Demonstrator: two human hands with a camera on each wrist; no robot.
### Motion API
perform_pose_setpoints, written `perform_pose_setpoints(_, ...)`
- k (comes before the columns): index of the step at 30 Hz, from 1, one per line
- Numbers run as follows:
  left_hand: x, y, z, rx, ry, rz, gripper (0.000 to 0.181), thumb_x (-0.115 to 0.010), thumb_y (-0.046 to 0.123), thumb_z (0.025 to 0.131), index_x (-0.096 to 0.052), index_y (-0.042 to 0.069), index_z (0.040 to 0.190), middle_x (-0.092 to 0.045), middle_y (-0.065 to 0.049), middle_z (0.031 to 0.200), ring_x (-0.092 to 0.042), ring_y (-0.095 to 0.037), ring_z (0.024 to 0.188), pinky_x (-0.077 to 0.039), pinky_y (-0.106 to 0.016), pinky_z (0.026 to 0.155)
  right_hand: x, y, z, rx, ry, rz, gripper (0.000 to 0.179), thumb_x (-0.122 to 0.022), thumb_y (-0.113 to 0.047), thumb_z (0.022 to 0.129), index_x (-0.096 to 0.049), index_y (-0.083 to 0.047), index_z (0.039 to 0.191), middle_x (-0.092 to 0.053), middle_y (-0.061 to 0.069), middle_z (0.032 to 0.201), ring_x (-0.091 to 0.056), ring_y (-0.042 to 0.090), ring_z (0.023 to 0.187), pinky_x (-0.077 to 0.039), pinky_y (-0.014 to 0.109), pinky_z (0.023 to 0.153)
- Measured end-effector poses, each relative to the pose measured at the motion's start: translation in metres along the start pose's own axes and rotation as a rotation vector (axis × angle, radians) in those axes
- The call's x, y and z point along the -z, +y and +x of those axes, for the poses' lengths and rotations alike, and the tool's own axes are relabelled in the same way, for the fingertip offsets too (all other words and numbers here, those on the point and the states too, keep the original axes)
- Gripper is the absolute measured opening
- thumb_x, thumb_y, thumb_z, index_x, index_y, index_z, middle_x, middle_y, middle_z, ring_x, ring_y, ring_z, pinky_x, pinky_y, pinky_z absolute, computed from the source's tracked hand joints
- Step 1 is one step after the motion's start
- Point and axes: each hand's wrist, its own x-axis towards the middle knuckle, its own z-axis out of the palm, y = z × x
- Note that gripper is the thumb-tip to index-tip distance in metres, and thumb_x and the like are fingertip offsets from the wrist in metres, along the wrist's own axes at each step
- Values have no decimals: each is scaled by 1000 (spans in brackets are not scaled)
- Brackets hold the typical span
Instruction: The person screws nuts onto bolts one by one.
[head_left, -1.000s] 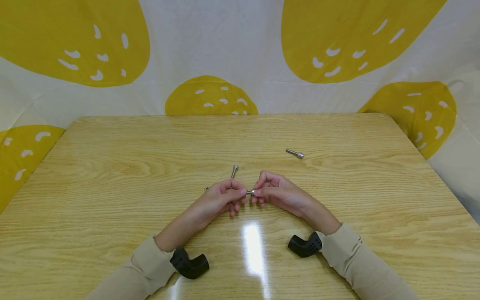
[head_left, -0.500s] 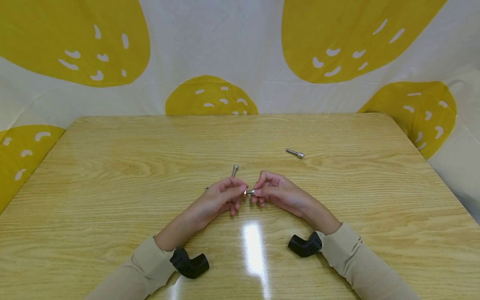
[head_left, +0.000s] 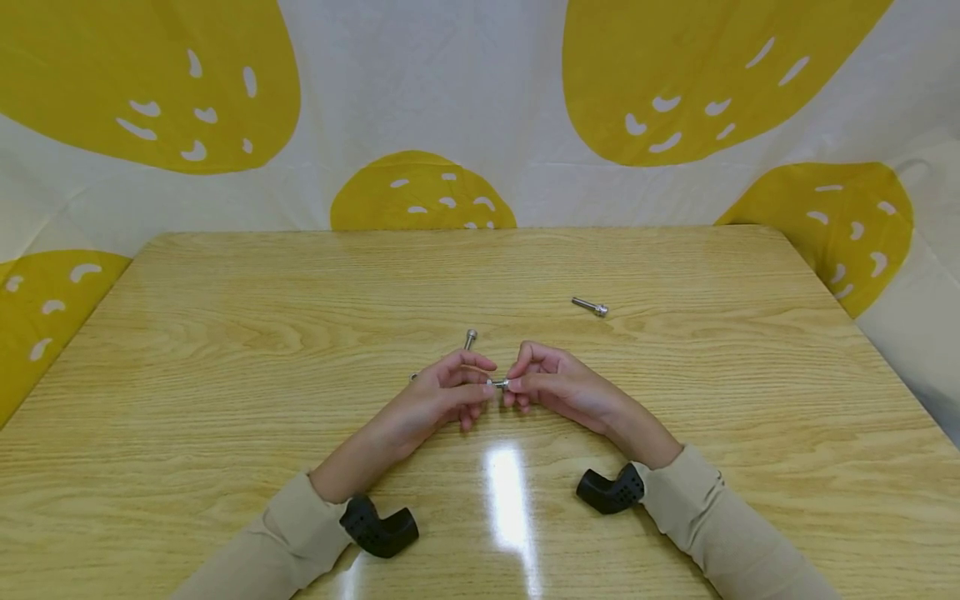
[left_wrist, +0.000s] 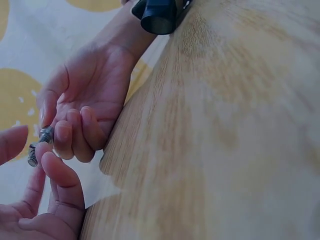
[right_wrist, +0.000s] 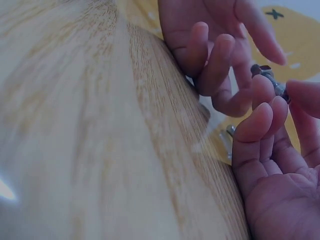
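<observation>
Right hand [head_left: 566,387] has the bolt [head_left: 501,384]: thumb and fingers pinched tight on the head. Bolt is up off the bench [head_left: 712,417], between the two hands, lying roughly crosswise in the head view, head at the right fingers, threaded tip toward the left hand [head_left: 438,396]. Small metal piece [left_wrist: 32,147] sits on the shank near the tip; too blurred to name for sure.

Left hand: thumb and index parted, loosely bent, gripping nothing. They're right at the tip end. Can't tell if any left finger touches it.

On the bench: second bolt [head_left: 470,339] just beyond the left hand, head pointing away from the person, lower shank hidden behind the fingers. Metal bit [head_left: 413,378] by the back of the left hand, mostly covered, type unclear. Third bolt [head_left: 590,307] farther out, beyond the right hand, on its side, head to the right.

Tan sleeves [head_left: 690,492] on both arms, a black elbow-shaped fitting [head_left: 382,529] at the left cuff, a matching one at the right. Bright glare on the wood in front of the hands. White cloth [head_left: 427,83] with yellow shapes behind the bench.
</observation>
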Motion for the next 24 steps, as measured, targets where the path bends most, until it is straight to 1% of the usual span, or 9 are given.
perform_pose_setpoints(3,0,1,0,12,-1,12,31,-55,20,94,-46,2,117,-55,-2,85,-51,-10,66,-45,-20,58,0,0,0,-1,2,-2,12,-47,-1,93,-53,-12,92,-64,2,85,-56,12,76,-46,23,68)
perform_pose_setpoints(6,0,0,1,19,-14,17,25,-51,21,96,-49,1,111,-57,-1,87,-51,-9,66,-45,-20,58,0,1,1,1,3,-1,13,-46,-1,93,-53,-12,92,-64,1,85,-56,12,76,-46,23,68)
perform_pose_setpoints(9,1,-1,0,12,-23,15,19,-53,17,94,-50,4,109,-57,-1,87,-50,-10,67,-45,-20,59,0,1,1,4,1,0,14,-46,0,93,-53,-12,92,-64,1,85,-57,12,76,-46,23,68)
perform_pose_setpoints(11,2,-1,0,3,-25,5,19,-56,12,92,-51,6,109,-56,-1,87,-50,-10,68,-45,-21,59,0,1,1,6,-2,1,13,-46,0,93,-53,-11,92,-65,2,85,-57,12,76,-46,22,68)
perform_pose_setpoints(13,2,-2,0,-8,-27,-6,20,-58,9,90,-51,8,109,-55,-1,87,-49,-12,68,-44,-22,60,0,1,1,8,-5,1,13,-46,0,93,-53,-11,92,-65,2,85,-57,12,76,-46,22,68)
perform_pose_setpoints(16,2,-2,0,-18,-32,-18,26,-59,5,88,-50,7,113,-54,-2,90,-48,-13,70,-44,-22,60,1,1,1,10,-9,5,13,-46,0,93,-53,-11,92,-65,2,85,-57,12,76,-46,23,67)
perform_pose_setpoints(20,1,0,0,1,-26,-6,33,-57,13,91,-45,4,121,-53,-2,88,-50,-12,70,-45,-22,60,1,1,1,11,-13,6,12,-46,0,93,-52,-11,92,-65,2,85,-58,12,77,-46,22,68)
perform_pose_setpoints(22,1,1,0,16,-19,6,32,-55,18,93,-45,3,120,-53,-2,85,-50,-12,69,-45,-21,59,1,1,1,9,-12,5,12,-46,0,93,-52,-11,92,-65,2,85,-58,12,76,-46,23,68)
perform_pose_setpoints(24,0,1,0,23,-17,17,29,-53,22,95,-47,2,116,-54,-2,84,-50,-11,67,-46,-20,58,1,1,1,8,-10,2,12,-46,-1,93,-52,-11,92,-65,2,85,-58,12,77,-46,23,68)
